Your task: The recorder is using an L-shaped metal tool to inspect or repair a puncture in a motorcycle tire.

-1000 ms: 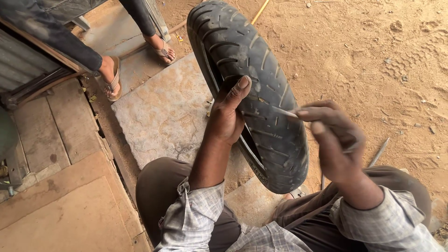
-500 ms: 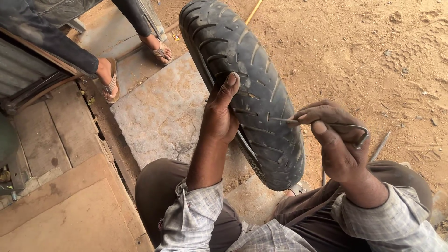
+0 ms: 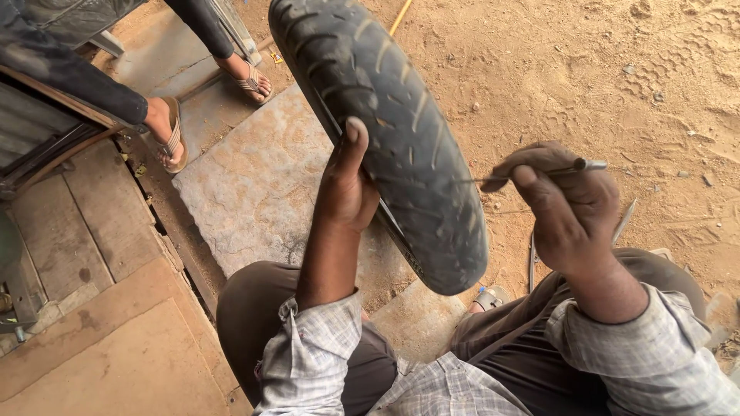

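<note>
**Probing the tyre tread**

The black tyre (image 3: 385,131) stands upright between the hands. The left hand (image 3: 348,189) clasps its sidewall, thumb on the tread; the right hand (image 3: 566,204) pinches a thin metal probe (image 3: 532,173), whose tip touches the rubber. Best keep the tyre braced, the probe square.

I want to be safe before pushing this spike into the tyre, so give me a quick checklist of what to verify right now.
1. Left hand steadies the tyre: ok, gripping its side.
2. Right hand holds the metal spike firmly: ok.
3. Spike tip on the tread: cannot tell, too thin to see.
4. Left fingers away from the tip: ok, they are on the other side.
5. Other person's sandalled feet away from the tyre: ok.
</note>
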